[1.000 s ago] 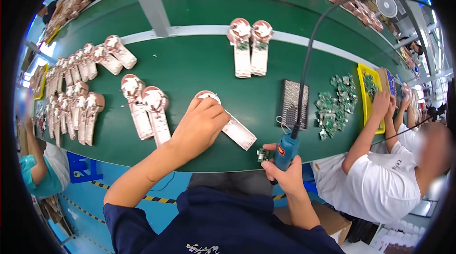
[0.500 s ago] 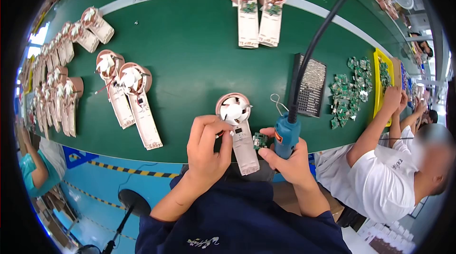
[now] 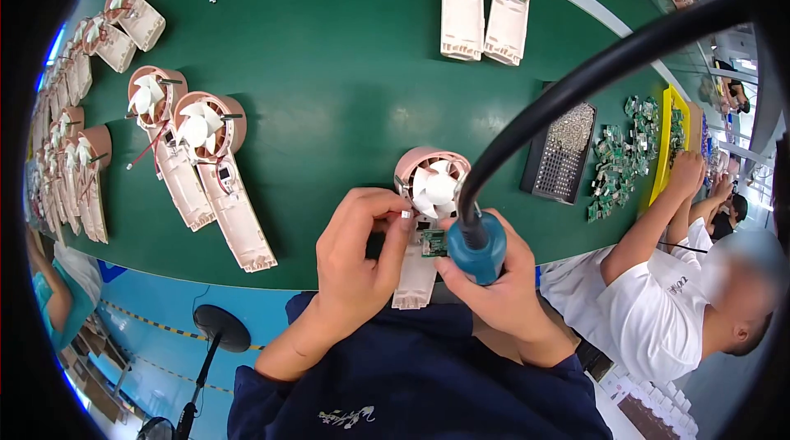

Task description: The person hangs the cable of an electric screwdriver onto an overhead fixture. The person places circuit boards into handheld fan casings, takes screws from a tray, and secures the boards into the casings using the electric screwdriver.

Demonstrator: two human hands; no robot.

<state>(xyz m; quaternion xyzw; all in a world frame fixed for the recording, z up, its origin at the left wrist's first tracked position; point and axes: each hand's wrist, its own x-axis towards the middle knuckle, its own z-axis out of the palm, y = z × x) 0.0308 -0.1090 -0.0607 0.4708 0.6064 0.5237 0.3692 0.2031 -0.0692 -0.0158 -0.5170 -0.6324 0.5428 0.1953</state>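
In the head view, my left hand [image 3: 354, 255] pinches a small white plug [image 3: 406, 214] between thumb and forefinger, left of the fan. My right hand [image 3: 514, 296] is wrapped round a blue electric screwdriver [image 3: 479, 255] with a thick black cable. Its thumb and fingertips also hold a small green circuit board [image 3: 433, 242] over the handle shell. Under both hands lies a handheld fan half [image 3: 414, 282], a pale pink open shell with white blades in a round pink ring. My fingers and the screwdriver cover parts of the shell.
Two similar fan halves [image 3: 239, 218] lie to the left, with rows of more beyond. Two with boards [image 3: 462, 16] lie at the back. A black screw tray [image 3: 564, 152], loose circuit boards [image 3: 617, 156] and a yellow bin [image 3: 665, 144] stand right, beside a co-worker's hand [image 3: 688, 172].
My right hand has brought the circuit board and screwdriver left, from beside the shell to over it. The white plug now shows clearly at my left fingertips. The camera view has shifted.
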